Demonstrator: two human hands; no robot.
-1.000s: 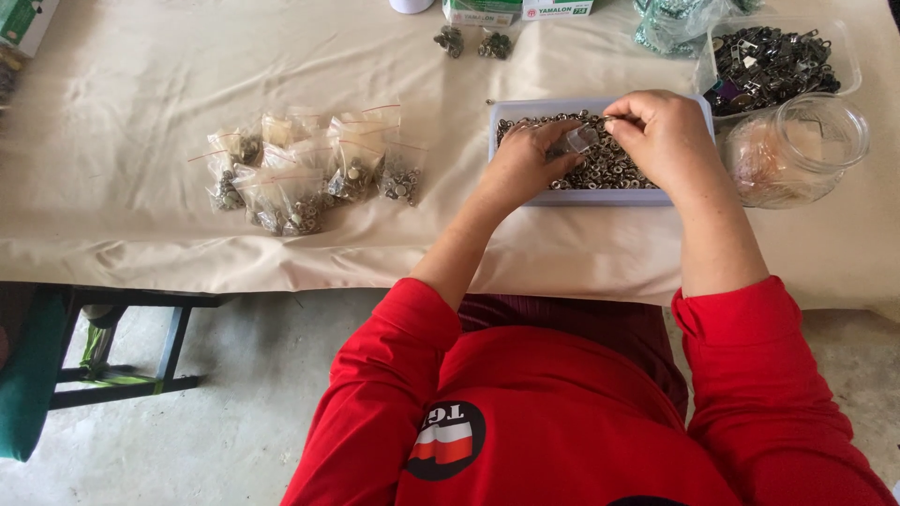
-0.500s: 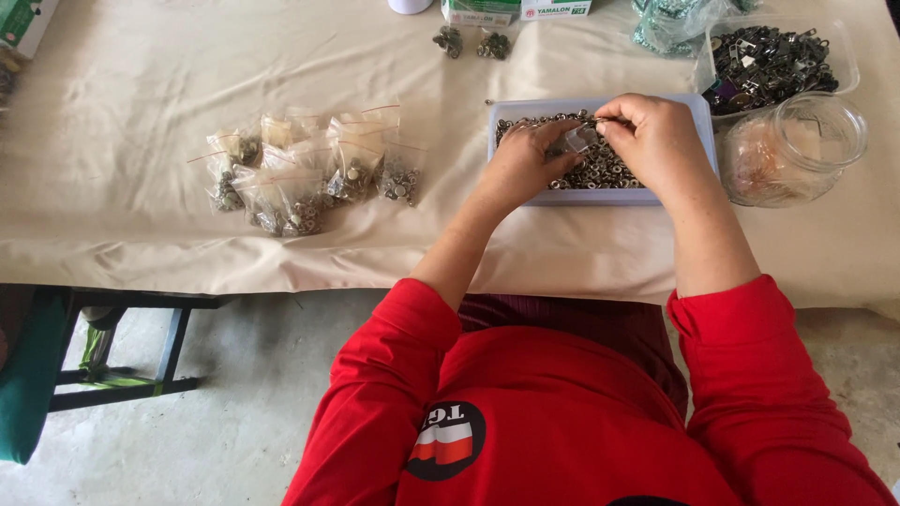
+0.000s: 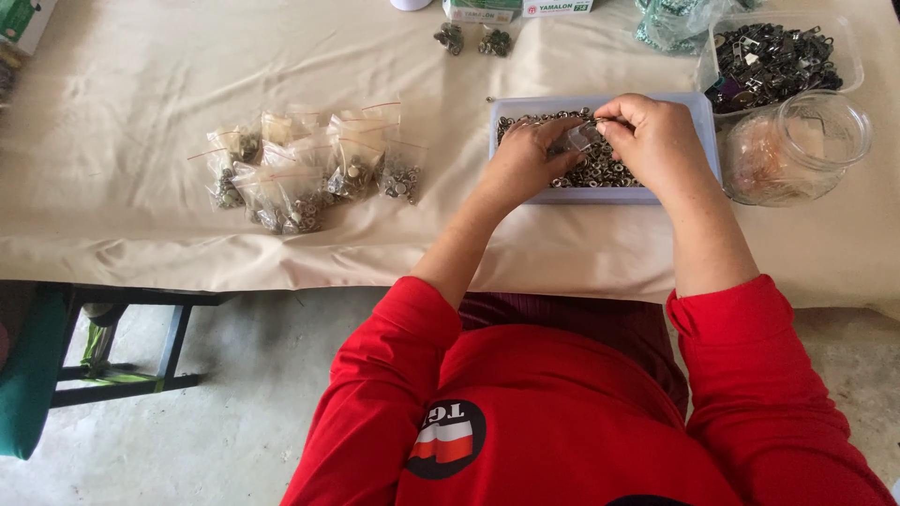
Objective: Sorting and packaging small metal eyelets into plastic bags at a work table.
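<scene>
Overhead: cream-clothed table [image 3: 141,75], bare concrete floor [image 3: 216,412], possibly green chair [image 3: 28,375] left.

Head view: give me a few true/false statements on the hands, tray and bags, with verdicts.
1. Both hands, left hand and right hand, are over the pale blue tray of small metal parts. True.
2. The hands hold a small clear bag between them. True.
3. The filled small bags lie right of the tray. False: they lie to its left, on the cream cloth.
4. The glass jar stands inside the tray. False: it stands beside it, to the right.
5. The person wears blue sleeves. False: red sleeves.
</scene>
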